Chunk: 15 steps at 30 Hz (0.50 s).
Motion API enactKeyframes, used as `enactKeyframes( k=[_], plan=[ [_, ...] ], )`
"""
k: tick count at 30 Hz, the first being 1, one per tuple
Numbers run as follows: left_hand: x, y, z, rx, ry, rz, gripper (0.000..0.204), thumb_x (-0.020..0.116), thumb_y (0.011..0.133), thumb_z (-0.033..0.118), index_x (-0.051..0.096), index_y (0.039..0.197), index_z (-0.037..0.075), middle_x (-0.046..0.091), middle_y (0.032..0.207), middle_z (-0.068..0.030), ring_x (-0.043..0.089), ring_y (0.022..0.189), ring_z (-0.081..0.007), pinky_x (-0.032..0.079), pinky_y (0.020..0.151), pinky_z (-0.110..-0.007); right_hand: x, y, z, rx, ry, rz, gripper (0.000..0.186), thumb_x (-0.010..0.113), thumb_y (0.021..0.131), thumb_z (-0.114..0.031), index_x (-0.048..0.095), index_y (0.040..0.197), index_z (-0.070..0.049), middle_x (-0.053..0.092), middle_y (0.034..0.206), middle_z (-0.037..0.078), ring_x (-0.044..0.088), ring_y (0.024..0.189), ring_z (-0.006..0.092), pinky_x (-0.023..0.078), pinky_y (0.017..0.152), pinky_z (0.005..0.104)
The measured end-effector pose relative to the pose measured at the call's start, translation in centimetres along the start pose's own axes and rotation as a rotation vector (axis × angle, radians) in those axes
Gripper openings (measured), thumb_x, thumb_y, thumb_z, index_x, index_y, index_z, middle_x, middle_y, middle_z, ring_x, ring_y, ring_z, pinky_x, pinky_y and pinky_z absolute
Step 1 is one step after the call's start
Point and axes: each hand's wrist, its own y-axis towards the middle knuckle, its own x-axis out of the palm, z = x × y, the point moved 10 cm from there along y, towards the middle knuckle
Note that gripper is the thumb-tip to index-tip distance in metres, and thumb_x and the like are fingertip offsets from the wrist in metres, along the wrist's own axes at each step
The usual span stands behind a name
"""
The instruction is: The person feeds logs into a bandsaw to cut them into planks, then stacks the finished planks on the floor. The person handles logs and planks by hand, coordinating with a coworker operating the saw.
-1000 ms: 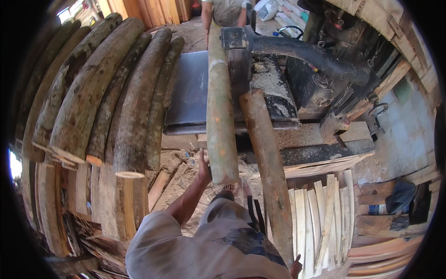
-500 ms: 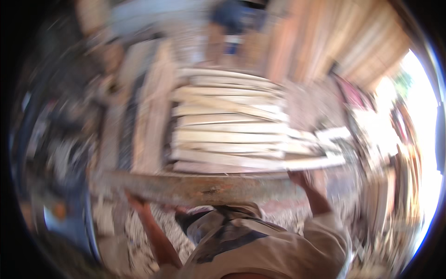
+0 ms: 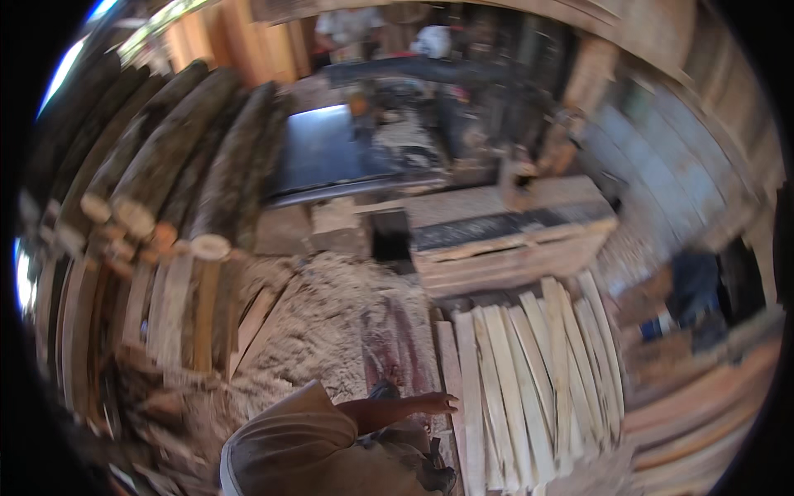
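My left hand (image 3: 436, 403) is stretched out toward the right at the lower middle, fingers extended and slightly apart, with nothing seen in it. Beside its fingertips lies the near edge of a stack of pale, narrow wooden slats (image 3: 514, 384), laid roughly side by side, a few crossing others at a slant. Whether the fingers touch the outermost slat (image 3: 449, 380) I cannot tell. A reddish, dust-covered plank (image 3: 393, 347) lies just beyond my forearm. My right hand is out of view.
Sawdust (image 3: 322, 322) covers the ground ahead. Bark-covered logs (image 3: 169, 157) are piled at left above upright offcuts (image 3: 178, 310). A thick squared timber (image 3: 513, 240) lies beyond the slats. Farther back are a dark sheet-topped surface (image 3: 327, 153) and a person (image 3: 351, 33). More boards (image 3: 703, 422) lie at right.
The view has swung left, so the slats now stand at right and logs appear. Both hands were at a long, worn board's edge; now only my left hand shows, held out beside the slats.
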Motion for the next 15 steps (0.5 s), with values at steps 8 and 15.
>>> enactKeyframes(
  k=[8,15],
  plan=[
    [-17.3,-28.3,-25.2,-0.308,-0.901,1.249,0.050,0.061,0.087,0.034,0.048,0.131,0.013,0.067,0.094,-0.0090,0.062,0.074,-0.0144,0.048,0.058,-0.030,16.1,11.3,-35.3,-0.574,0.341,-0.617,0.032,0.052,0.091,-0.027,0.056,0.115,-0.007,0.065,0.100,0.006,0.064,0.080,0.0151,0.049,0.062,0.0279],
    [-0.8,-44.9,-42.1,-0.988,-0.660,1.434,0.035,0.058,0.085,0.036,0.063,0.101,0.005,0.063,0.077,-0.0085,0.060,0.056,-0.0154,0.048,0.048,-0.025,8.9,21.4,-48.5,-0.290,0.508,-0.358,0.028,0.053,0.088,-0.025,0.061,0.106,-0.006,0.065,0.085,0.005,0.064,0.069,0.0139,0.046,0.053,0.0236]
  ],
)
